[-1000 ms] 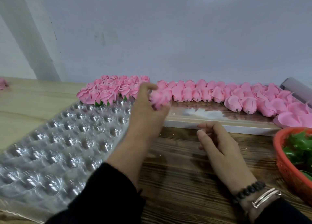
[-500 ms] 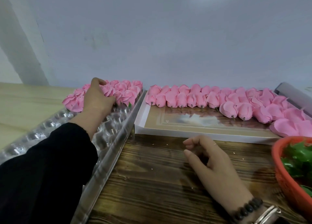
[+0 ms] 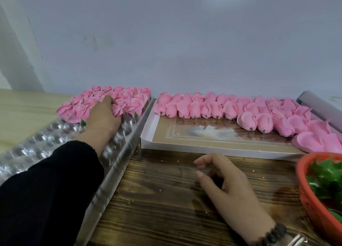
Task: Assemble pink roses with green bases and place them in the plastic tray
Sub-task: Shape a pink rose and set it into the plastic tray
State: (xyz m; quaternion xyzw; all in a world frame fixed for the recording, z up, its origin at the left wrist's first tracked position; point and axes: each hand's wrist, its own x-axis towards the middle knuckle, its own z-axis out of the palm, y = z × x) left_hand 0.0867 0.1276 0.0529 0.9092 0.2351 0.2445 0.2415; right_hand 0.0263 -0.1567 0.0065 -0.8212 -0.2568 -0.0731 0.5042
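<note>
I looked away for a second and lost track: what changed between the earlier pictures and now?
The left hand, which a second ago held an assembled rose up near the loose roses, has carried it left and down into the plastic tray, among the finished roses; whether it still grips it is hidden. The right hand stayed resting, loosely curled, on the wooden table. The loose roses and red basket are unmoved.

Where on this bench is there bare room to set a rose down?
Free: the plastic tray's near cups, below the left hand; the dark wood between tray and right hand; the white box's bare floor. Crowded: the tray's far end with assembled roses, and the box's back row of rosebuds.
</note>
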